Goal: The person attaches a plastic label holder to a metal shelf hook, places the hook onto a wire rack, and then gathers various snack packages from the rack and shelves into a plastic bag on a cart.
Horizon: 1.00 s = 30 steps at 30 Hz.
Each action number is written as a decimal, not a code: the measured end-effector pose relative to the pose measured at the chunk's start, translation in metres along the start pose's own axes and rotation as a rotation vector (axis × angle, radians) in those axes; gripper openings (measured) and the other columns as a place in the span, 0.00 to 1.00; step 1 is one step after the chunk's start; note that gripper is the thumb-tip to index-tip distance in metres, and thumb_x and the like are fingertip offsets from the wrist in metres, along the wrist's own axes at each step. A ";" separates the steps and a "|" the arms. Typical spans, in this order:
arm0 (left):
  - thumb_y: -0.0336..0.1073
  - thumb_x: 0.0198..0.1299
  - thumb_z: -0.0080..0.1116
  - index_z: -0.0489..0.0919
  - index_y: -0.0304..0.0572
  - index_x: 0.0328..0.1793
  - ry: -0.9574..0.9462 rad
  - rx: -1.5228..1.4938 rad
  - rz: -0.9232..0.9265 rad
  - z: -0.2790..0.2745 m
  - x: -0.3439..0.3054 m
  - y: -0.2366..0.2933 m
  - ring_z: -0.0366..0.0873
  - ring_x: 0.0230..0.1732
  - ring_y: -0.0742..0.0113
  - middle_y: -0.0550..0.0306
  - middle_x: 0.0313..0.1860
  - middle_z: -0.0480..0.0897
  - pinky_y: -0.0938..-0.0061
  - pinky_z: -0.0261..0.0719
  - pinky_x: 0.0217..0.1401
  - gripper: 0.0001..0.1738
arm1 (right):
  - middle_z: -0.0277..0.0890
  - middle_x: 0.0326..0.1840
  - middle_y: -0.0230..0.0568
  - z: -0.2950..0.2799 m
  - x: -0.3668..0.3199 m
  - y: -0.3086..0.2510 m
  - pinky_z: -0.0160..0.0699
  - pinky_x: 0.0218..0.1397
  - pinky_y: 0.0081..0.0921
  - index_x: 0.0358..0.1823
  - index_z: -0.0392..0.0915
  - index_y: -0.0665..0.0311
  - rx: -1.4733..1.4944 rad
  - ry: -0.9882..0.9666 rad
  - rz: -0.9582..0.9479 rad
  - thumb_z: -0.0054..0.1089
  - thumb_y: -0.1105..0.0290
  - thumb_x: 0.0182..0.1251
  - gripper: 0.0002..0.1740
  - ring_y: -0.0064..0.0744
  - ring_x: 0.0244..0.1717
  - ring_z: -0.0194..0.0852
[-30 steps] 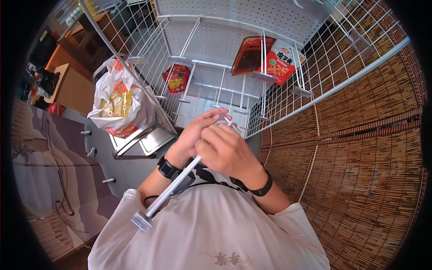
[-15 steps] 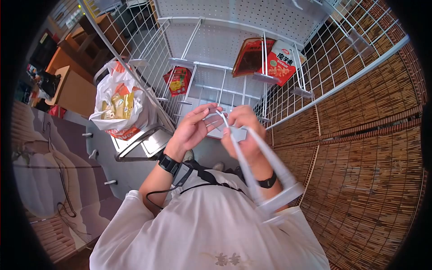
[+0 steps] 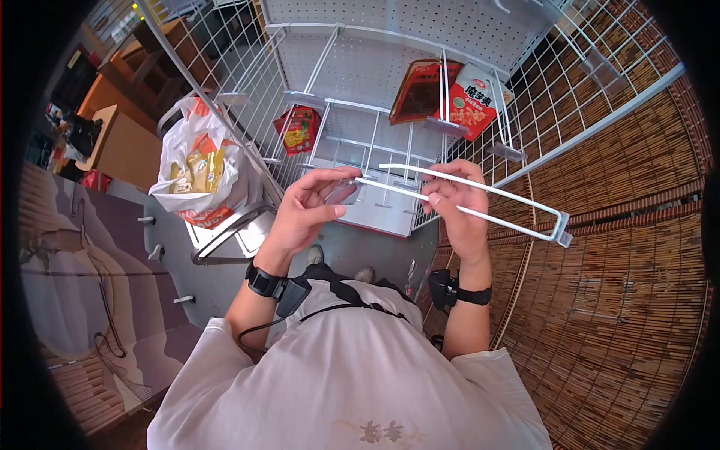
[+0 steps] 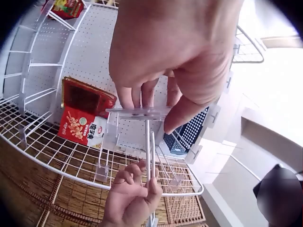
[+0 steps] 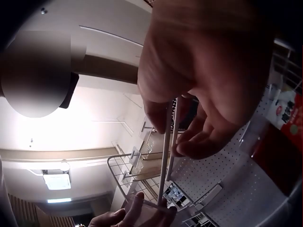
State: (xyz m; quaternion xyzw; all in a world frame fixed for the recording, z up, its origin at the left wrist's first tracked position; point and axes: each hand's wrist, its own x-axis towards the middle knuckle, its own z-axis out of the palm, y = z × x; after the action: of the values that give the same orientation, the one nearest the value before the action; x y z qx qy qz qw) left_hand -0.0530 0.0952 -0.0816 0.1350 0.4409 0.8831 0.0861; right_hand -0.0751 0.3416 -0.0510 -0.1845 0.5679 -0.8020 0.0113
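A white two-pronged wire display hook (image 3: 517, 226) lies across both hands in the head view, its bent end out to the right. Thumb and fingers of my left hand (image 3: 296, 210) pinch a clear plastic plate (image 3: 343, 192) at the tip of one prong. In the left wrist view this plate (image 4: 137, 113) sits edge-on under the left fingertips. My right hand (image 3: 463, 210) grips the prongs partway along, thumb on the nearer one. The right wrist view shows the rods (image 5: 165, 156) running between the right thumb and fingers toward the left hand (image 5: 137, 215).
A white pegboard rack (image 3: 360, 56) with wire side grids (image 3: 517, 120) stands ahead. Red snack packs (image 3: 298, 129) and a red-and-white pouch (image 3: 471, 105) hang on it. At left a white plastic bag (image 3: 169, 165) holds yellow packets. A bamboo blind (image 3: 600, 300) covers the right side.
The hook has swung from pointing down-left across the body to pointing right. The hands have moved apart, the right one outward along the hook; the left now pinches the clear plate.
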 end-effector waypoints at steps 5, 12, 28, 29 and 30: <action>0.14 0.45 0.61 0.74 0.38 0.58 -0.145 0.328 0.062 0.004 -0.006 0.012 0.63 0.69 0.59 0.46 0.65 0.69 0.62 0.60 0.72 0.30 | 0.75 0.38 0.50 -0.009 -0.003 0.005 0.74 0.30 0.25 0.51 0.64 0.65 0.225 0.022 0.156 0.44 0.71 0.71 0.10 0.33 0.30 0.76; 0.23 0.51 0.63 0.74 0.36 0.57 -0.178 0.229 -0.001 0.012 -0.018 0.013 0.67 0.65 0.60 0.48 0.59 0.72 0.65 0.66 0.68 0.24 | 0.75 0.35 0.48 -0.021 0.002 0.021 0.70 0.26 0.23 0.49 0.67 0.62 0.301 -0.062 0.186 0.44 0.59 0.74 0.14 0.33 0.28 0.75; 0.36 0.65 0.54 0.80 0.31 0.46 -0.351 0.096 -0.432 0.015 -0.017 0.028 0.77 0.43 0.71 0.52 0.43 0.82 0.75 0.73 0.50 0.13 | 0.74 0.26 0.48 -0.008 0.054 0.051 0.59 0.16 0.18 0.50 0.70 0.65 0.612 -0.532 0.346 0.48 0.63 0.72 0.14 0.24 0.15 0.62; 0.36 0.65 0.54 0.80 0.31 0.46 -0.355 0.096 -0.429 0.013 -0.019 0.029 0.77 0.43 0.71 0.52 0.43 0.82 0.75 0.73 0.50 0.13 | 0.74 0.26 0.47 -0.005 0.059 0.051 0.59 0.15 0.18 0.51 0.70 0.66 0.597 -0.578 0.355 0.48 0.63 0.71 0.15 0.24 0.15 0.62; 0.36 0.64 0.54 0.80 0.32 0.46 -0.333 0.121 -0.406 0.011 -0.021 0.030 0.76 0.42 0.71 0.53 0.42 0.83 0.76 0.73 0.49 0.13 | 0.74 0.26 0.44 -0.001 0.063 0.050 0.59 0.16 0.16 0.52 0.70 0.67 0.567 -0.585 0.357 0.51 0.62 0.70 0.17 0.22 0.16 0.63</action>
State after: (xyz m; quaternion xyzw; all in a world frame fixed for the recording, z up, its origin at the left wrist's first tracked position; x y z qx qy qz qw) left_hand -0.0307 0.0803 -0.0547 0.1921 0.4908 0.7855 0.3245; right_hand -0.1439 0.3104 -0.0792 -0.2923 0.3213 -0.8258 0.3598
